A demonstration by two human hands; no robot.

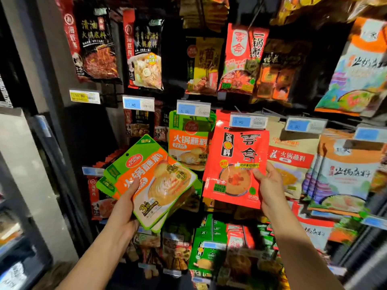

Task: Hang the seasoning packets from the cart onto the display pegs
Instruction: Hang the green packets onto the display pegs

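L hand (125,204): fingers grip green packet stack (152,181), tilted.
R hand (270,185): fingers pinch red packet (234,164), upright, top at 8.90 tag (248,121).

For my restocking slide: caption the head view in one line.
Left hand holds a stack of green-and-orange packets; right hand grips a red packet beneath a blue price tag.

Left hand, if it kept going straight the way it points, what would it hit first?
Probably the matching green-orange packets hanging under the 6.00 tag: the left hand, gripping its own packet stack, points up-right toward them. Depth is unclear.
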